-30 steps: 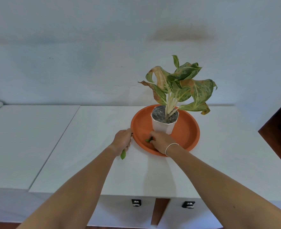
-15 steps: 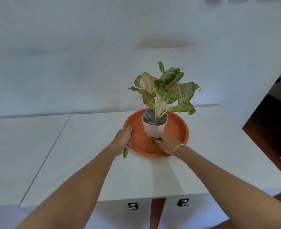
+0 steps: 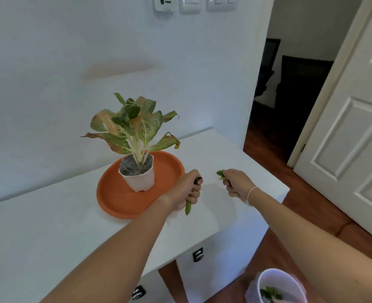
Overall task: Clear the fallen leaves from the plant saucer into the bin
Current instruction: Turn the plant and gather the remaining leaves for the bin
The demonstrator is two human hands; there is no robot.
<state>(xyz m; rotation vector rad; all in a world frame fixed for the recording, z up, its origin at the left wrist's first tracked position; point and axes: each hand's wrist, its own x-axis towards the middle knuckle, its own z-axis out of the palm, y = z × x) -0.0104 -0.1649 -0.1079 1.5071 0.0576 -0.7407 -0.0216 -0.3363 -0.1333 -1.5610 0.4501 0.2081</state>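
Note:
An orange plant saucer (image 3: 117, 199) sits on the white cabinet top and holds a white pot (image 3: 140, 180) with a variegated plant (image 3: 132, 125). My left hand (image 3: 188, 189) is shut just right of the saucer's rim, and a green leaf (image 3: 188, 208) hangs out below its fingers. My right hand (image 3: 235, 182) is further right, above the cabinet top, closed on another green leaf (image 3: 220, 174). A white bin (image 3: 278, 285) stands on the floor at the bottom right, with green leaves (image 3: 269, 293) inside it. No loose leaves show on the saucer's visible part.
The white cabinet top (image 3: 49, 226) ends at a corner on the right. An open white door (image 3: 355, 127) and a dark doorway (image 3: 290, 84) lie to the right over a wooden floor (image 3: 279, 250). Black drawer handles (image 3: 197, 254) are on the cabinet front.
Both hands have left the saucer and moved right, each carrying a leaf. My view has swung right and down, which brings the door and the bin into sight.

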